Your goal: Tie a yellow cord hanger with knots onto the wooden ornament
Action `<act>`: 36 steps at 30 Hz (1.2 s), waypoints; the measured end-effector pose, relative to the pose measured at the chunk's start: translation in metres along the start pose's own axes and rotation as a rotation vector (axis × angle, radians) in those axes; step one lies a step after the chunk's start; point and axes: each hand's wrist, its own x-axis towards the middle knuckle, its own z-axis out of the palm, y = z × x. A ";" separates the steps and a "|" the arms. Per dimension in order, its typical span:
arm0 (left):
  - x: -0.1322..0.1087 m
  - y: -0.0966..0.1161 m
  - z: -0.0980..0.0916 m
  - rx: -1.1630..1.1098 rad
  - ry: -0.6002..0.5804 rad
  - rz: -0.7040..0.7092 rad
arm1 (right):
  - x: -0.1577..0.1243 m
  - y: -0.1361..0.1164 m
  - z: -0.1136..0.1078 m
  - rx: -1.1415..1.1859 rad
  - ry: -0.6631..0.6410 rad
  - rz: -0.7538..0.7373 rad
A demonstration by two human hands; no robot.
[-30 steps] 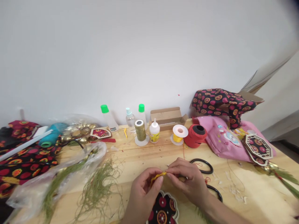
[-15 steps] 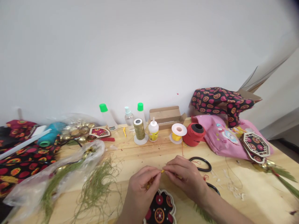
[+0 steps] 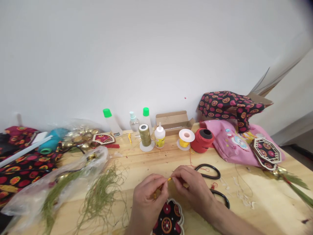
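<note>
A short bit of yellow cord point(image 3: 169, 179) shows between the fingertips of my two hands. My left hand point(image 3: 151, 192) pinches it from the left, and more of the yellow strand runs inside its curled fingers. From the right, my right hand point(image 3: 192, 184) pinches the other end, fingers closed. Just below the hands lies a scalloped ornament point(image 3: 168, 218), black patterned fabric in a pale wooden rim, partly hidden by my left hand and wrist. Black-handled scissors point(image 3: 212, 173) lie beside my right hand, their blades hidden.
Green threads point(image 3: 102, 192) lie loose left of my hands. At the back stand an olive thread spool point(image 3: 145, 136), a glue bottle point(image 3: 160, 137), a yellow cord spool point(image 3: 185, 142) and a red thread cone point(image 3: 202, 143). A pink bag point(image 3: 226, 147) sits at right.
Both hands stay at nearly the same spot, still pinching the yellow cord. My right hand's fingers have shifted slightly. The whole view has moved a little.
</note>
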 end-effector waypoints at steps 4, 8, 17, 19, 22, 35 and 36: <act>0.001 0.003 0.000 -0.003 0.011 -0.011 | -0.003 0.003 0.003 0.074 -0.031 0.118; 0.002 0.004 -0.001 -0.004 0.012 -0.017 | -0.004 0.004 0.002 0.143 -0.053 0.185; 0.001 0.001 -0.001 -0.007 -0.013 0.005 | -0.002 -0.001 0.000 0.146 -0.058 0.147; 0.000 0.001 0.000 0.005 -0.016 0.033 | -0.003 -0.001 0.002 0.138 -0.042 0.160; -0.001 0.001 0.000 0.030 -0.020 0.072 | -0.005 -0.001 0.005 0.134 -0.026 0.171; -0.002 0.002 0.003 -0.061 0.036 -0.057 | -0.005 -0.002 0.003 0.241 -0.036 0.173; -0.002 0.000 0.002 -0.082 0.036 -0.075 | -0.003 -0.002 0.001 0.241 -0.044 0.168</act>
